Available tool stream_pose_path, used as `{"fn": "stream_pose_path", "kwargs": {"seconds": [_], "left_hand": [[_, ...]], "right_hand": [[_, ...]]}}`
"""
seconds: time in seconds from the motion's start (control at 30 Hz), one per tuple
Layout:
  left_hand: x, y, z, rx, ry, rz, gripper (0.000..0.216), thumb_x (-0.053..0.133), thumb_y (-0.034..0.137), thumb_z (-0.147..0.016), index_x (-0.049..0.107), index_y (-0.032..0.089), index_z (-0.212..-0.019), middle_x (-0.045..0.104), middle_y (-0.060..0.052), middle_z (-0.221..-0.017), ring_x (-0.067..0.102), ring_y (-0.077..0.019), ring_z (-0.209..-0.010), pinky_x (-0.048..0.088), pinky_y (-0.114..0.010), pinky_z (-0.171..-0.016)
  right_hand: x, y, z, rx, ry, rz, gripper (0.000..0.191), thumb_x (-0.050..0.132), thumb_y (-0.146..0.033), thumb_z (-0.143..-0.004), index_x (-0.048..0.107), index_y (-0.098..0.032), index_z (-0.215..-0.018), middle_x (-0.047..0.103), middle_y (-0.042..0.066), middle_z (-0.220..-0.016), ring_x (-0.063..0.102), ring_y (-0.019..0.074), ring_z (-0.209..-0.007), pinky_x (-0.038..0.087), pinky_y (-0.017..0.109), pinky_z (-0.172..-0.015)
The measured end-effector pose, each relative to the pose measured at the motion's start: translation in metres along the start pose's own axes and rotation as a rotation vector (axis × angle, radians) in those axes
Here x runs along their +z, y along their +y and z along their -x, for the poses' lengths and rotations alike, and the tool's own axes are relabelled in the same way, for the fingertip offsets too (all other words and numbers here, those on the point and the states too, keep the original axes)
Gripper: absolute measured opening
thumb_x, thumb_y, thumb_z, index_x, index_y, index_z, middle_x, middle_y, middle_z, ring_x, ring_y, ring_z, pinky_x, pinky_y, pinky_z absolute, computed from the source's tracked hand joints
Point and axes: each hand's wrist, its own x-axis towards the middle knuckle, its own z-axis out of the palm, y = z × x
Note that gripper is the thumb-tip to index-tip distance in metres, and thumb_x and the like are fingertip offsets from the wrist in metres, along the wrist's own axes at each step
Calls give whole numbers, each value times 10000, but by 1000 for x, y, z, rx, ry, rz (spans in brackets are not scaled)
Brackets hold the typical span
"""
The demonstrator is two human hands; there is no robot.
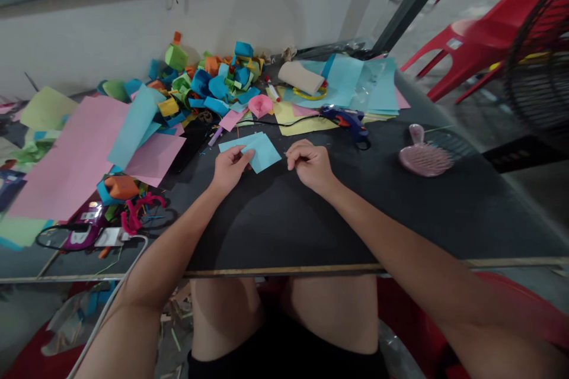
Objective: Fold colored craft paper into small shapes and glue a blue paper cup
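A light blue piece of paper (265, 153), its edges suggesting a fold, is pinched at its left side by my left hand (231, 169). My thumb lies on top of it and the fingers go underneath. Just past the paper's right corner is my right hand (311, 164), a small gap away from it. Its fingers are curled in and I see nothing between them. Behind the paper lie a pink paper piece (261, 106) rolled like a flower and a purple pen (216, 137).
Folded colored paper pieces (213, 80) pile up against the wall. A blue glue gun (349, 121) with its cord lies behind my right hand. To the right is a pink hairbrush (424, 157), beyond it a fan (542, 59). Pink paper sheets (75, 154) cover the left side.
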Motion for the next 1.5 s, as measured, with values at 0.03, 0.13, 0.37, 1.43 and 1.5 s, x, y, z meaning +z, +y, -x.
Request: {"fn": "stream_pose_path", "kwargs": {"seconds": [0.03, 0.13, 0.37, 1.43, 1.5], "left_hand": [[0, 1, 0, 3, -4, 2, 298, 708, 480, -771, 694, 184, -808, 573, 34, -519, 511, -90, -479, 367, -213, -463], [0, 4, 1, 4, -8, 1, 305, 706, 482, -769, 690, 180, -813, 569, 37, -530, 526, -92, -491, 375, -211, -469], [-2, 7, 3, 18, -12, -50, 337, 701, 511, -779, 702, 177, -817, 571, 36, -527, 540, -95, -498, 388, -215, -480], [-2, 20, 13, 674, 170, -464, 286, 578, 405, -940, 753, 188, -877, 760, -52, -838, 668, -134, -721, 523, -263, -661], [-3, 23, 17, 891, 154, -635, 176, 592, 271, -938, 750, 192, -942, 768, -44, -861, 688, -141, -775, 542, -284, -745]], "right_hand": [[0, 0, 0, -5, 2, -9, 246, 385, -120, -544, 546, -263, -425, 604, -3, -581, 586, 175, -703, 468, 358, -708], [0, 2, -2, -26, 16, -57, 242, 396, -121, -555, 550, -257, -428, 601, -3, -580, 583, 166, -681, 455, 342, -679], [0, -2, -2, 126, 80, -49, 206, 528, -194, -740, 730, -234, -735, 706, 31, -824, 593, 160, -708, 438, 299, -578], [-2, -3, -2, 31, -56, 116, 228, 715, -348, -745, 690, -216, -929, 717, 58, -917, 647, 215, -799, 506, 371, -669], [-2, -12, -1, -158, 61, 212, 302, 702, -271, -725, 629, -227, -1015, 697, 72, -1019, 645, 244, -926, 509, 406, -757]]}}
